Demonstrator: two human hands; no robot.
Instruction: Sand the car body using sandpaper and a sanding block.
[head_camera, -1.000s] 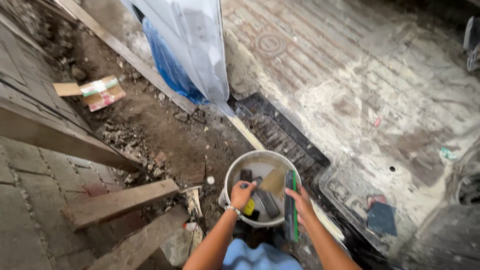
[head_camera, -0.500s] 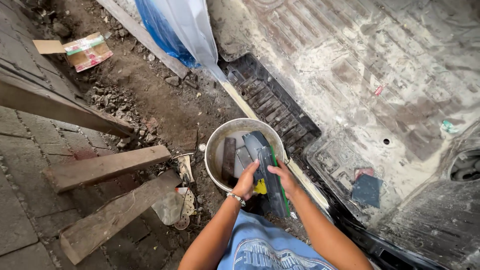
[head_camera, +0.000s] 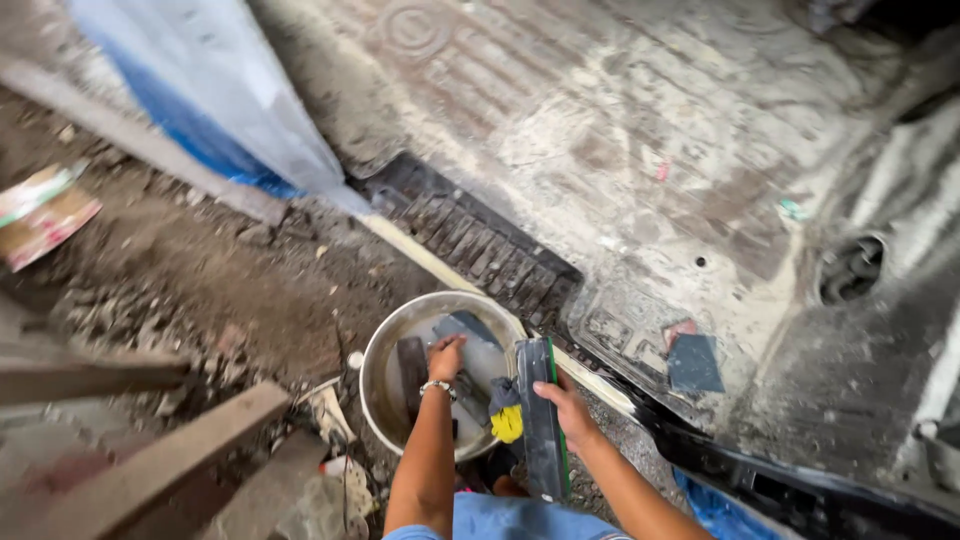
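Left hand (head_camera: 445, 357): fingers dipped into round grey metal basin (head_camera: 385, 345), grip unclear.
Right hand (head_camera: 563, 402): fingers clasp long dark green-edged trowel (head_camera: 541, 420).
Risk: trowel may slip, tipping basin.

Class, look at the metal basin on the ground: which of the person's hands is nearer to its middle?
Left. The left hand reaches inside the metal basin, near its middle. The right hand is outside by the rim, gripping a dark flat board.

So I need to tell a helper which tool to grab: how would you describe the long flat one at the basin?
Find the round metal basin on the dirt beside the grimy vehicle floor. Standing against its right rim, steadied by the right hand, is a long dark flat tool. Its green edge and the yellow piece beside it set it apart.
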